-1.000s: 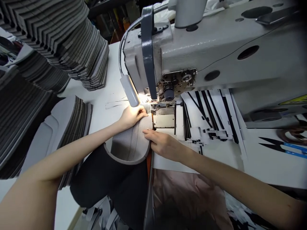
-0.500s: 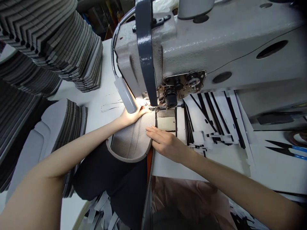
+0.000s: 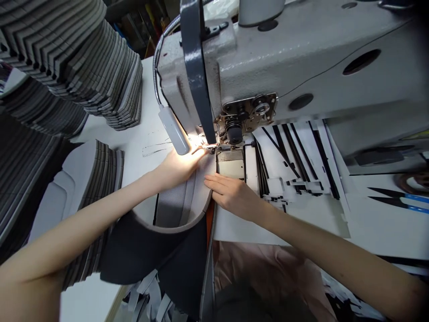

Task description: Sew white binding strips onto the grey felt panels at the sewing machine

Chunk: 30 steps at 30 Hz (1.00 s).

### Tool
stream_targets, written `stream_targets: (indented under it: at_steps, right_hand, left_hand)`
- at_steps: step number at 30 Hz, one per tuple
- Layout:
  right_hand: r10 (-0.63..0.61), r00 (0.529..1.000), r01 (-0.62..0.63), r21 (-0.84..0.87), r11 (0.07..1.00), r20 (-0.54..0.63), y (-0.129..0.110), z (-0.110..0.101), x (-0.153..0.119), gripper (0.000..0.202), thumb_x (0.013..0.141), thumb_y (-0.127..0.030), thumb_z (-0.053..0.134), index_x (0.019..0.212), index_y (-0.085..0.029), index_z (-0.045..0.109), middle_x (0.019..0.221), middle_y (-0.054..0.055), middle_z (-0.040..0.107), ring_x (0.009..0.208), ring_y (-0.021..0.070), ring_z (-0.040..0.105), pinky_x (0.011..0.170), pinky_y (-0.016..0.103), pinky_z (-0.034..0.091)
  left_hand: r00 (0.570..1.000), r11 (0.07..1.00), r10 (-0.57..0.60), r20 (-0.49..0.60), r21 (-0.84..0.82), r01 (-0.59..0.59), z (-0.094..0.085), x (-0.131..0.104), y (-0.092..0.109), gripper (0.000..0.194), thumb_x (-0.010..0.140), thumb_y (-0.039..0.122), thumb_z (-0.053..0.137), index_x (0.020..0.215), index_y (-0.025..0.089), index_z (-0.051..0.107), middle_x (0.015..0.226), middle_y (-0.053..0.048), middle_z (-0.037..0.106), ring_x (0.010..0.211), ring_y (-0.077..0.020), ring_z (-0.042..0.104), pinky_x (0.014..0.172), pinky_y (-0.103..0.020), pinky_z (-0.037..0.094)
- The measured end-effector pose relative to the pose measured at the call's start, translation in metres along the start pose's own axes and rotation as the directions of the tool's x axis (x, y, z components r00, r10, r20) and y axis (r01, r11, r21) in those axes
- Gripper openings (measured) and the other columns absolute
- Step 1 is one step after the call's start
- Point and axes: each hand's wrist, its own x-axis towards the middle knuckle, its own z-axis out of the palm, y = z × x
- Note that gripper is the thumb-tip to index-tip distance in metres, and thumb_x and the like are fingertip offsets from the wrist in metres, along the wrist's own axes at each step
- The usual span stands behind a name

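On the white table (image 3: 134,146), the grey fabric (image 3: 197,190) should be kept flat under the right hand's (image 3: 234,195) joined fingers; the left hand's (image 3: 177,170) opening and grip cannot be told.

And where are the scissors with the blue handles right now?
In the head view, the scissors lie at the far right on the white table, right of the black strips and below the sewing machine in the picture.

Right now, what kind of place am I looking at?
Probably a sewing workshop: there's a large sewing machine with a small lamp at its needle area, tall stacks of matching grey pieces, and blue-handled snips on the table.
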Motion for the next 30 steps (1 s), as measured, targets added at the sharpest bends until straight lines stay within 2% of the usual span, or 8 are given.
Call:
stream_targets:
  at_steps: [3,6,9,12,16,21,27,30]
  right_hand:
    - [0.007,1.000,-0.008,0.035,0.999,0.030,0.003,0.000,-0.001,0.035,0.093,0.001,0.043,0.080,-0.012,0.072,0.107,0.014,0.074,0.111,0.0211,0.069,0.103,0.036,0.057]
    - [-0.015,1.000,0.015,0.006,1.000,0.021,0.005,-0.001,-0.002,0.037,0.093,0.001,0.042,0.075,-0.013,0.071,0.108,0.013,0.074,0.113,0.0215,0.068,0.101,0.035,0.058]
    - [-0.034,0.999,0.035,-0.012,0.999,0.037,0.005,0.000,-0.002,0.038,0.094,0.000,0.041,0.076,-0.014,0.071,0.107,0.011,0.074,0.112,0.0201,0.068,0.100,0.034,0.059]
    - [-0.030,0.999,0.031,-0.023,0.999,0.034,0.005,0.004,-0.004,0.035,0.094,-0.001,0.043,0.079,-0.015,0.071,0.108,0.011,0.074,0.113,0.0194,0.067,0.102,0.033,0.057]
    - [0.016,0.994,-0.017,0.009,1.000,0.104,0.006,0.003,-0.007,0.030,0.093,-0.001,0.046,0.081,-0.014,0.070,0.106,0.011,0.072,0.108,0.0199,0.067,0.098,0.034,0.057]
    - [0.156,0.955,-0.164,0.010,0.986,0.251,0.005,-0.030,-0.005,0.027,0.090,-0.003,0.049,0.076,-0.018,0.067,0.104,0.007,0.071,0.099,0.0206,0.064,0.083,0.032,0.056]
    - [0.690,0.697,-0.711,-0.316,0.628,-0.195,0.042,-0.065,-0.015,0.011,0.083,-0.011,0.056,0.077,-0.013,0.065,0.088,0.017,0.067,0.077,0.0249,0.057,0.061,0.034,0.041]
    - [0.759,0.635,-0.749,-0.357,0.558,-0.146,0.059,-0.068,-0.021,0.010,0.078,-0.014,0.058,0.069,-0.011,0.062,0.087,0.020,0.065,0.066,0.0213,0.054,0.057,0.032,0.034]
  left_hand:
    - [0.898,0.983,0.186,0.398,-0.071,-0.172,-0.039,-0.048,0.025,0.051,0.086,0.036,0.067,0.136,0.030,0.057,0.136,-0.006,0.063,0.116,-0.0225,0.066,0.093,-0.029,0.053]
    - [0.811,0.975,0.217,0.543,-0.089,-0.202,-0.060,-0.077,0.040,0.051,0.092,0.033,0.062,0.142,0.034,0.051,0.141,-0.004,0.060,0.118,-0.0189,0.066,0.090,-0.025,0.054]
    - [0.892,0.983,0.182,0.413,-0.059,-0.173,-0.045,-0.066,0.038,0.029,0.099,0.027,0.048,0.122,0.030,0.066,0.129,-0.003,0.067,0.110,-0.0179,0.068,0.090,-0.027,0.055]
    - [0.990,0.991,0.117,0.075,0.053,-0.122,-0.005,-0.035,0.029,0.031,0.098,0.020,0.039,0.113,0.021,0.067,0.123,-0.008,0.068,0.109,-0.0213,0.066,0.096,-0.037,0.054]
    - [0.977,0.975,0.181,-0.110,0.150,-0.164,0.039,-0.011,0.022,0.033,0.094,0.011,0.038,0.114,0.016,0.063,0.126,-0.012,0.066,0.115,-0.0240,0.059,0.103,-0.045,0.051]
    - [0.962,0.957,0.196,-0.188,0.252,-0.145,0.055,-0.013,0.025,0.033,0.090,0.008,0.040,0.112,0.016,0.063,0.126,-0.010,0.066,0.113,-0.0252,0.058,0.102,-0.044,0.051]
    - [0.953,0.943,0.222,-0.207,0.295,-0.156,0.058,-0.012,0.028,0.033,0.087,0.008,0.044,0.110,0.017,0.064,0.125,-0.011,0.067,0.112,-0.0267,0.058,0.102,-0.046,0.051]
    - [0.956,0.941,0.213,-0.204,0.304,-0.145,0.059,-0.011,0.029,0.032,0.085,0.007,0.045,0.109,0.017,0.064,0.125,-0.011,0.067,0.110,-0.0267,0.058,0.101,-0.045,0.052]
